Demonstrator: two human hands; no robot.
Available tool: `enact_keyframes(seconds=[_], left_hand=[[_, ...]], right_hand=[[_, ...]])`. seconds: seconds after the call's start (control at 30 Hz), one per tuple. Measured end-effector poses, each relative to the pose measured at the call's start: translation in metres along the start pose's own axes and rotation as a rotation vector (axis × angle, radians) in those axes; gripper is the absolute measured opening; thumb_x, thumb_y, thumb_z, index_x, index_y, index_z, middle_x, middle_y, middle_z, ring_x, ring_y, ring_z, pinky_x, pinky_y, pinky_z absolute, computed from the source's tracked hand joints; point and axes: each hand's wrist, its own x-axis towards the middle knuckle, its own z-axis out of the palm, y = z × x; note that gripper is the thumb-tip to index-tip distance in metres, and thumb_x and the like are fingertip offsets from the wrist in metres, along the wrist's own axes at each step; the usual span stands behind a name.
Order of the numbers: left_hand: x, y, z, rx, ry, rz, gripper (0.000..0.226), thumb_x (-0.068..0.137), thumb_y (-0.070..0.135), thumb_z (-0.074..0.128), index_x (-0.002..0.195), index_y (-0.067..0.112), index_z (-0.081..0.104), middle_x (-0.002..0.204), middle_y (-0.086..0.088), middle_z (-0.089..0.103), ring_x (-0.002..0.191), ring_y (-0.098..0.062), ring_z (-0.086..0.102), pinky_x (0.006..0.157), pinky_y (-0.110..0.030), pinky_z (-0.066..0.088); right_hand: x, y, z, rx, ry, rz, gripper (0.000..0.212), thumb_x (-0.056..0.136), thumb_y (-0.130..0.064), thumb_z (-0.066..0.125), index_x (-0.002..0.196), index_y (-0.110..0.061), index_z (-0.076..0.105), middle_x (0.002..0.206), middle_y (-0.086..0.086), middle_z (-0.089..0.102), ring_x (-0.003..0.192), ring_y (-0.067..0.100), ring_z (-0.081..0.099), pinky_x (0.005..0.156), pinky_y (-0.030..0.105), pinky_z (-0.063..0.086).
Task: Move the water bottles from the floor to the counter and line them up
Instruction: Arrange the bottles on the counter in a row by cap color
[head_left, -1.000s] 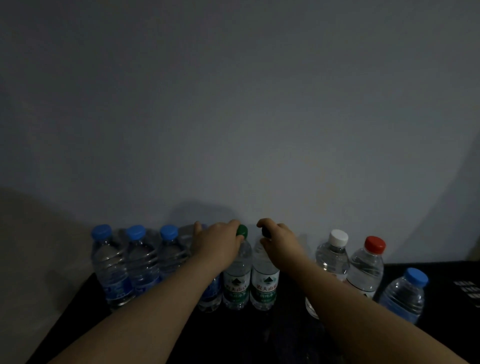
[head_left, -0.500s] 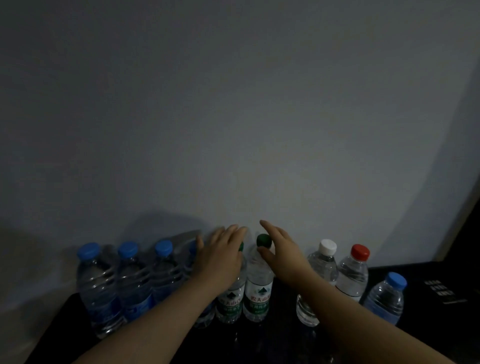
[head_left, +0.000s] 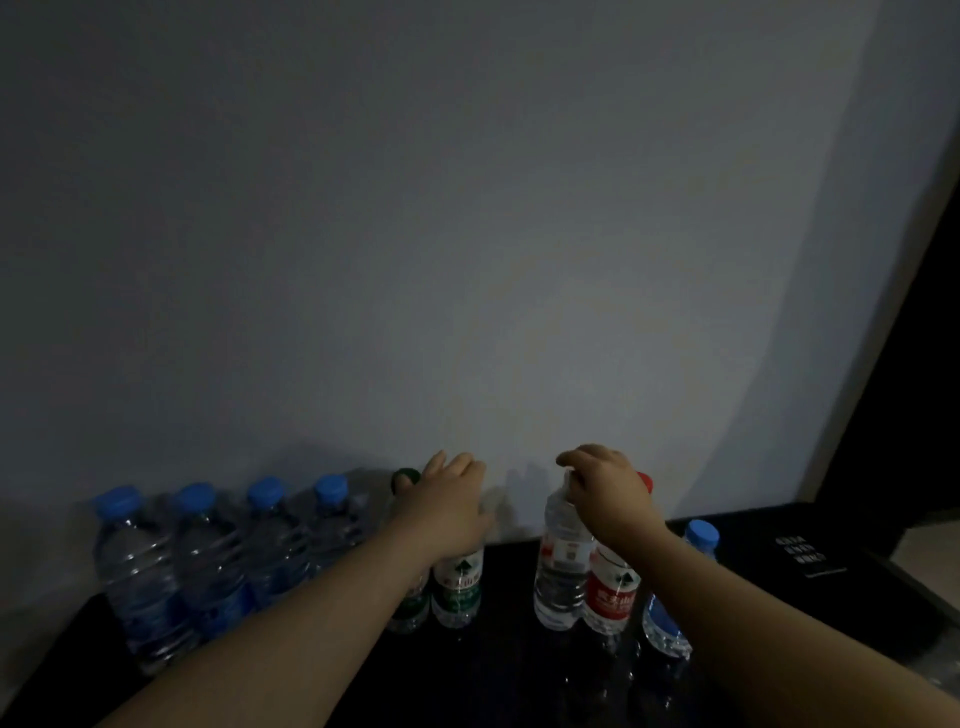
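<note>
Nearest me the black counter lies bare under the person's two forearms, and everything worth watching stands further in, around the clear bottle. The right hand has come over that bottle from above, fingers curled down and pinching its top so the cap is hidden, a hold that I'd say suits sliding or lifting it upright without squeezing the thin sides. Just right of the clear bottle and touching it stands a red-label bottle, and beyond that, a little nearer to me, a lone blue-capped bottle; these three sit loosely and not quite in line. Left of the clear bottle there is a gap, then a green-label bottle with the left hand lying over its top, fingers stretched forward and relaxed, not clasping, probably steadying the end of the row. Touching it, further left, is a second green-label bottle, then four blue-capped bottles shoulder to shoulder. No floor is in view, so I cannot tell whether any bottles remain there. The likely job now is closing that gap. Behind the clear bottle rises the plain grey wall, which the row follows.
</note>
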Motion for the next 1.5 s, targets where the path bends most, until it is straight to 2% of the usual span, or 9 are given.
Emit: enact_keyframes(seconds=[0.13,0.23,0.57,0.67,0.8,1.03,1.2,1.37,1.5], left_hand=[[0.006,0.015,0.004,0.028,-0.026,-0.096,0.064,0.098,0.038,0.039,0.151,0.024,0.007,0.16,0.007,0.001,0.149,-0.022,-0.002,0.115,-0.056,0.011],[0.01,0.025,0.01,0.066,0.041,-0.177,0.058,0.098,0.035,0.038,0.149,0.018,0.017,0.158,0.004,0.013,0.146,-0.018,0.011,0.115,-0.059,0.013],[0.018,0.028,0.016,0.061,0.127,-0.248,0.054,0.093,0.018,0.041,0.146,0.019,0.027,0.157,0.006,0.02,0.147,-0.014,0.012,0.114,-0.056,0.018],[0.02,0.028,0.015,0.048,0.112,-0.254,0.055,0.094,0.019,0.042,0.147,0.019,0.026,0.158,0.006,0.018,0.147,-0.016,0.012,0.115,-0.053,0.016],[0.023,0.027,0.014,0.048,0.15,-0.251,0.045,0.091,0.02,0.046,0.135,0.016,0.042,0.146,0.002,0.037,0.137,-0.018,0.031,0.112,-0.051,0.024],[0.025,0.025,0.014,0.059,0.154,-0.227,0.049,0.088,0.024,0.051,0.136,0.017,0.042,0.142,0.001,0.041,0.131,-0.019,0.04,0.107,-0.047,0.031],[0.022,0.023,0.015,0.067,0.145,-0.211,0.052,0.089,0.025,0.05,0.139,0.017,0.038,0.144,0.002,0.038,0.132,-0.019,0.038,0.109,-0.045,0.029],[0.018,0.024,0.016,0.085,0.179,-0.199,0.047,0.088,0.024,0.05,0.134,0.017,0.042,0.145,0.002,0.036,0.134,-0.018,0.036,0.107,-0.045,0.029],[0.018,0.024,0.015,0.085,0.168,-0.188,0.047,0.089,0.022,0.049,0.135,0.016,0.041,0.144,0.001,0.036,0.134,-0.018,0.035,0.109,-0.046,0.029]], right_hand=[[0.011,0.017,-0.001,0.008,-0.123,-0.08,0.044,0.1,-0.019,0.036,0.143,-0.019,0.036,0.142,0.005,0.044,0.127,0.024,0.043,0.101,0.034,0.041],[0.017,0.026,0.004,0.049,-0.222,-0.116,0.046,0.1,-0.016,0.037,0.146,-0.017,0.032,0.146,0.004,0.041,0.127,0.024,0.046,0.103,0.033,0.041],[0.025,0.031,0.019,0.077,-0.234,-0.148,0.046,0.092,0.003,0.043,0.137,-0.008,0.037,0.136,0.012,0.043,0.118,0.029,0.053,0.099,0.041,0.046],[0.028,0.033,0.017,0.069,-0.244,-0.153,0.041,0.095,-0.003,0.044,0.136,-0.008,0.039,0.134,0.013,0.046,0.117,0.03,0.054,0.099,0.041,0.047],[0.038,0.028,0.009,0.057,-0.257,-0.139,0.032,0.097,-0.018,0.045,0.127,-0.007,0.047,0.126,0.017,0.053,0.113,0.032,0.055,0.095,0.038,0.046],[0.041,0.017,0.008,0.031,-0.244,-0.152,0.041,0.087,-0.039,0.062,0.114,-0.009,0.052,0.114,0.013,0.055,0.103,0.028,0.057,0.089,0.037,0.05],[0.034,0.018,0.007,0.038,-0.22,-0.125,0.043,0.087,-0.04,0.062,0.116,-0.01,0.05,0.115,0.013,0.056,0.103,0.029,0.057,0.091,0.04,0.052],[0.028,0.027,0.006,0.226,-0.332,-0.072,0.048,0.088,-0.03,0.063,0.13,-0.013,0.047,0.125,0.013,0.058,0.109,0.026,0.059,0.092,0.037,0.053],[0.029,0.028,0.004,0.264,-0.317,-0.064,0.04,0.088,-0.028,0.063,0.122,-0.011,0.052,0.119,0.011,0.06,0.104,0.022,0.06,0.087,0.031,0.053]])
